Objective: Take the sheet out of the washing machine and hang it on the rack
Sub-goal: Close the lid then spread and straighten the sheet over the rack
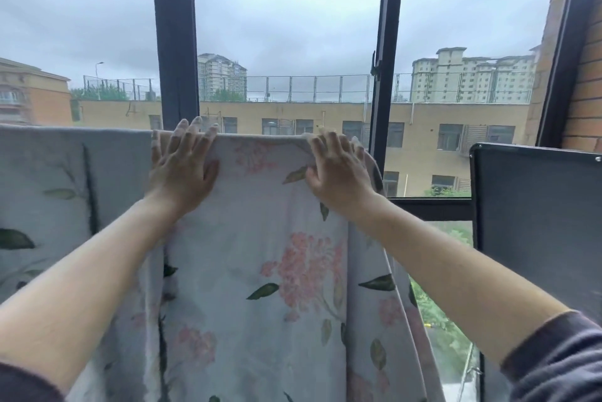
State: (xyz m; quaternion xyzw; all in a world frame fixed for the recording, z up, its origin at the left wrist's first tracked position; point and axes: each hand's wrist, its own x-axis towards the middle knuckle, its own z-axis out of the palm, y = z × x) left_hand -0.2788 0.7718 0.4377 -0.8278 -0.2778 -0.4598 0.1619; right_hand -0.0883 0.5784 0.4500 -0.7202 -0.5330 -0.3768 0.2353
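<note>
Sheet [254, 238] hangs under flat left hand [182, 167] and right hand [338, 170], fingers straight.

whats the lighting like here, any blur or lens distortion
Head view: soft overcast daylight, no hard shadows or glare; the window frame leans from wide-angle distortion; fingertips of the left hand and right hand look smeared on the sheet.

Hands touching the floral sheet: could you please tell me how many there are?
2. The left hand presses flat on the top fold of the sheet; the right hand presses flat beside it, near the fold's right end.
</note>
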